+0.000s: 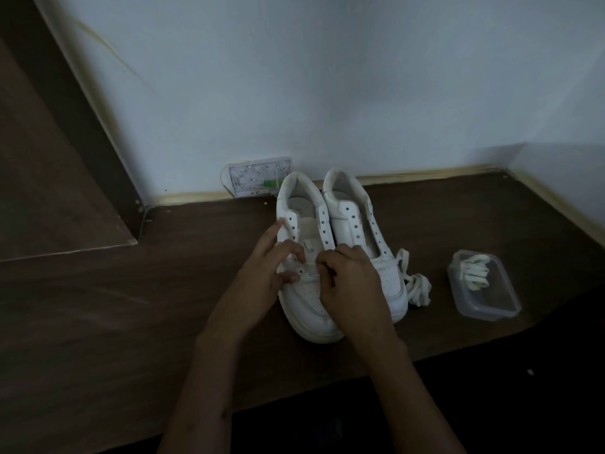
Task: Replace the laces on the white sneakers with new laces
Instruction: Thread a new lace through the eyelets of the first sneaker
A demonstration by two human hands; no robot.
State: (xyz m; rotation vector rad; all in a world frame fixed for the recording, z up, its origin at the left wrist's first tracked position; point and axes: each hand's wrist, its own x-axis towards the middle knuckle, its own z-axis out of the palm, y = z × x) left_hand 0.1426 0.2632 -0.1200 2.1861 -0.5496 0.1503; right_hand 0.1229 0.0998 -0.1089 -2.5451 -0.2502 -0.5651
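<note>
A dark wooden bench (98,306) runs along a pale wall (327,77), its back edge meeting a beige trim strip; its left stretch lies bare, with open room toward the front edge. Two white sneakers (347,211) stand side by side near the back edge, heels to the wall, eyelets showing no laces in the upper rows. Two hands work at the left sneaker's lowest eyelets. The left hand (265,273) rests on that shoe with fingers mostly extended, thumb pressing the vamp. The right hand (350,283) curls, pinching a lace (309,268) there. One loose lace bundle (417,288) lies just right of the sneakers. One clear tub (491,303), farther right, holds folded laces (474,273).
</note>
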